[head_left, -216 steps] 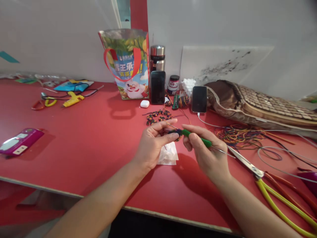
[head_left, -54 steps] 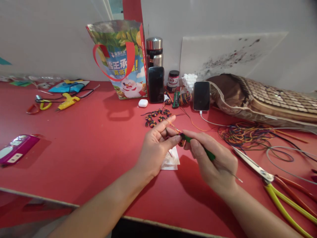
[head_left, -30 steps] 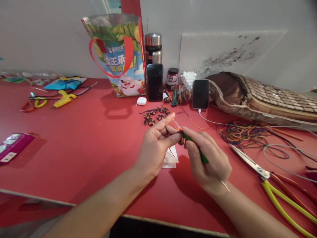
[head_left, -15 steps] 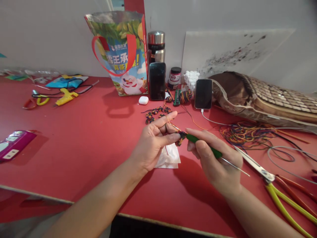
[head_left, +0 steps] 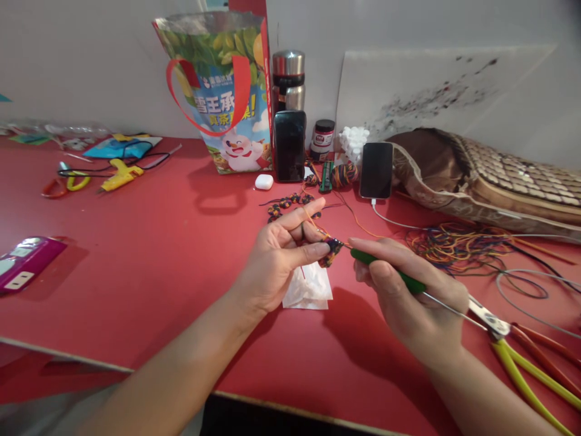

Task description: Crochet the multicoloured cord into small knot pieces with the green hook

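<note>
My left hand [head_left: 284, 257] pinches a small piece of multicoloured crochet work [head_left: 330, 251] between thumb and fingers. An orange strand of yarn [head_left: 312, 218] runs over its raised index finger. In my right hand [head_left: 408, 297] is a crochet hook [head_left: 411, 281] with a green grip; its thin front end meets the crochet work and its bare metal rear end sticks out below the hand. Under my left hand lies a white paper packet [head_left: 308, 290]. Just beyond the fingers rests a string of small dark and orange crocheted pieces [head_left: 281, 207]. The hook's tip is too small to make out.
Yellow-and-red handled scissors [head_left: 503, 339] lie right, their blades partly behind my right hand. Behind them is a tangle of yarn [head_left: 454, 245]. A shopping bag [head_left: 227, 109], a flask [head_left: 288, 79], and two phones, one black [head_left: 289, 145] and one charging [head_left: 376, 171], stand at the back.
My right hand has drawn the crochet hook to the right, away from my left hand, and now covers the scissors' tips. The crochet work shows more. The view has shifted slightly.
</note>
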The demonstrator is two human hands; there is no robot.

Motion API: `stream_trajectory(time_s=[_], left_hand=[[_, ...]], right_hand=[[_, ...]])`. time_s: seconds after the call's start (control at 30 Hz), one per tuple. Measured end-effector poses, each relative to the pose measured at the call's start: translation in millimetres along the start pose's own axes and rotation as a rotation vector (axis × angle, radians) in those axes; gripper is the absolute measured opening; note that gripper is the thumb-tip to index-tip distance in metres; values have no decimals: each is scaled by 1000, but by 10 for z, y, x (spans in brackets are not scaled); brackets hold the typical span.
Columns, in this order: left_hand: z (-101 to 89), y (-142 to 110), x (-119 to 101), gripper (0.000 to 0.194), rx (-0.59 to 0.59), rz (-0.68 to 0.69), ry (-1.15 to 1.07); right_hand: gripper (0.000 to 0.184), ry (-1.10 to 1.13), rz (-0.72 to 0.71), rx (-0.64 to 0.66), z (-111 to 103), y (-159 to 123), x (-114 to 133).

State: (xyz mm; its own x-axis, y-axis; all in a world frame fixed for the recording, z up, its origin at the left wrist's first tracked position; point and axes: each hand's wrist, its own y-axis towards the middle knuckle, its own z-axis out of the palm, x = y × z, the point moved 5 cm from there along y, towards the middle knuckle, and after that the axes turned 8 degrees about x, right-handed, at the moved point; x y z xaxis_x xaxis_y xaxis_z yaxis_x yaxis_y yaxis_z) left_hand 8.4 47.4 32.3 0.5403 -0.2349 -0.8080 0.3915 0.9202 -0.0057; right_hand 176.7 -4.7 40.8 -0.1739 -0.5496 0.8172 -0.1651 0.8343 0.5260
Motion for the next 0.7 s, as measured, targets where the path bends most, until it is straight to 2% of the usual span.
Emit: stream_trajectory(time_s=[0.7], left_hand=[[24, 12, -30, 45, 69, 16, 4]], right_hand=[[30, -57, -22, -21, -111, 12, 59]])
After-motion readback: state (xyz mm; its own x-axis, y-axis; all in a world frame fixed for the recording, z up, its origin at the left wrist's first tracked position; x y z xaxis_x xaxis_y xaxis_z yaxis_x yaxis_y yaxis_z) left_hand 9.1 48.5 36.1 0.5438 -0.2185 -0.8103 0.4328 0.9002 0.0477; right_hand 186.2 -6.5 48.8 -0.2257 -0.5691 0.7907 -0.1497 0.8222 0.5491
